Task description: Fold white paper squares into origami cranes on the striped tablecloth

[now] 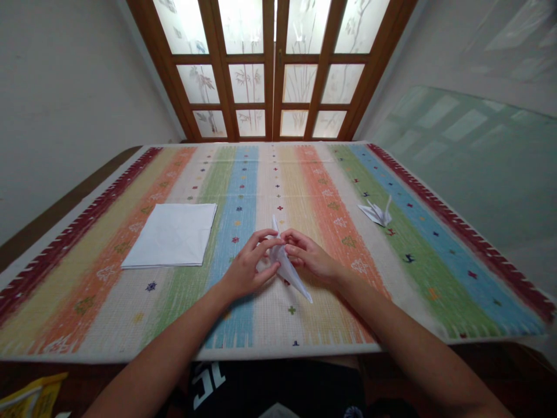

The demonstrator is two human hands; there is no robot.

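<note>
A folded piece of white paper (288,271) is between my two hands, just above the striped tablecloth near the table's middle. Its narrow points stick out, one away from me and one toward me on the right. My left hand (252,261) grips it from the left, thumb on the near face and fingers at the upper edge. From the right, my right hand (311,255) pinches the upper part, its fingertips meeting those of the left. The fingers cover part of the folds. A finished white paper crane (379,213) rests on the cloth to the right.
A stack of square white paper sheets (174,235) lies left of my hands. The striped tablecloth (278,325) covers the table, whose near edge is close to my lap. Wood-framed glass doors (274,69) stand behind it. A yellow packet (37,397) is low at the left.
</note>
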